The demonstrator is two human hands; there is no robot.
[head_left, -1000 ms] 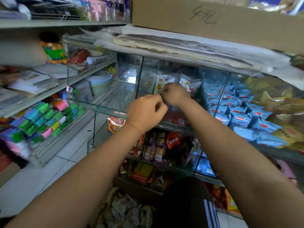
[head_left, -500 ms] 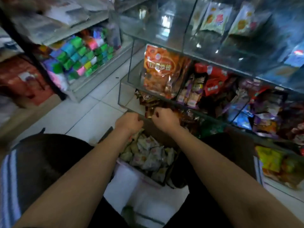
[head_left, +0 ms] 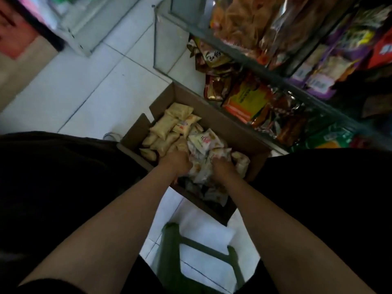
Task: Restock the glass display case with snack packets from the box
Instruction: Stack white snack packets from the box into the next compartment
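An open cardboard box (head_left: 231, 130) stands on the floor between my knees, filled with several pale snack packets (head_left: 167, 126). Both hands are down inside it. My left hand (head_left: 176, 161) is buried among the packets, its fingers hidden under them. My right hand (head_left: 221, 167) grips a white printed snack packet (head_left: 202, 166) in the pile. The glass display case (head_left: 297, 85) rises at the right, its lower shelves packed with coloured bags.
A green plastic stool (head_left: 174, 251) stands under me on the white tiled floor (head_left: 89, 85). A glass panel (head_left: 167, 39) of the case juts out beyond the box. Another shelf unit (head_left: 84, 22) stands at the upper left. My dark-clothed legs flank the box.
My hands left the upper glass shelf, came down past the lower shelves and went into the box. My view swung down from the case to the floor.
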